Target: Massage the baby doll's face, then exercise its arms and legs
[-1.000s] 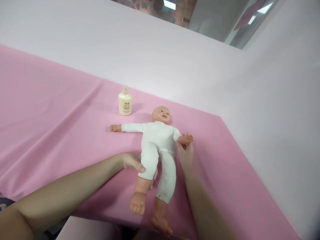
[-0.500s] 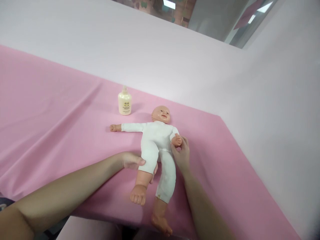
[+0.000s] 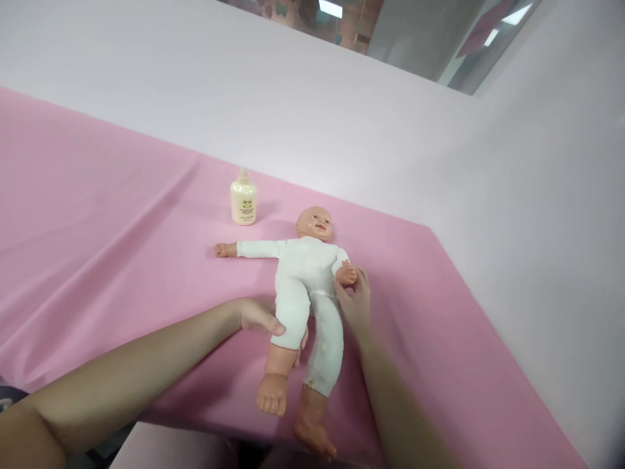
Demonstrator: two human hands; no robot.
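Note:
A baby doll (image 3: pixel 305 264) with a white cloth body lies face up on the pink cover, its head away from me. My left hand (image 3: pixel 261 317) is wrapped round the doll's leg on the left, thumb on top and fingertips showing on the inner side. At the doll's bent arm on the right, my right hand (image 3: pixel 355 296) holds the small doll hand (image 3: pixel 346 273) between thumb and fingers. The doll's other arm (image 3: pixel 258 249) stretches out to the left. Its right-side leg (image 3: pixel 326 342) rests on the cover, untouched.
A cream-coloured bottle (image 3: pixel 243 200) stands upright behind the doll's outstretched arm. The pink cover (image 3: pixel 122 215) has folds at the left. Behind it rises a white wall (image 3: pixel 244 85) with a window (image 3: pixel 410 39) at the top.
The doll's left-side leg has lowered slightly toward me, its foot now nearer the front edge, and my left thumb has moved down with it. My right hand has hardly moved.

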